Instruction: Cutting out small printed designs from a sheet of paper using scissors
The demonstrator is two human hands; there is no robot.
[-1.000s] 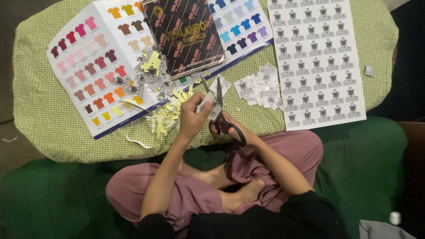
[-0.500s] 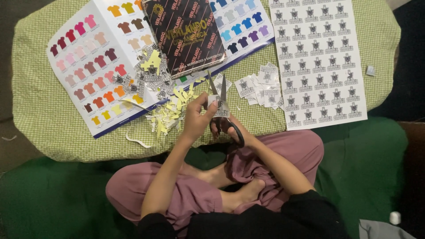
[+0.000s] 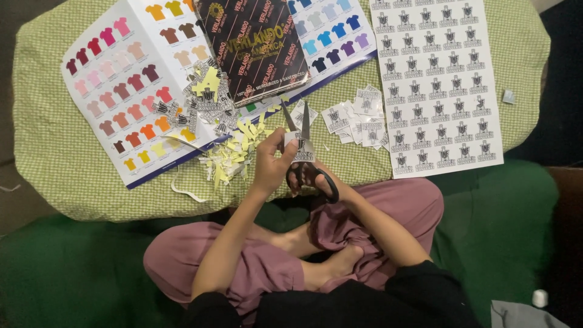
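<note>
Black top at 6 o'clock, sleeves ending above the elbows. Loose mauve-pink trousers, fabric gathered in folds at the knees, 7 and 4 o'clock. Bare forearms, bare feet. Both hands (image 3: 272, 165) (image 3: 331, 182) uncovered; no rings, watch or gloves visible.

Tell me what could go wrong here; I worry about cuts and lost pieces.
1. The left hand pinches a small sticker right at the open scissors, so its fingers may get nicked.
2. Cut stickers lie loose near yellow scraps and could get mixed in.
3. The soft green cushion might let pieces slide off.
</note>
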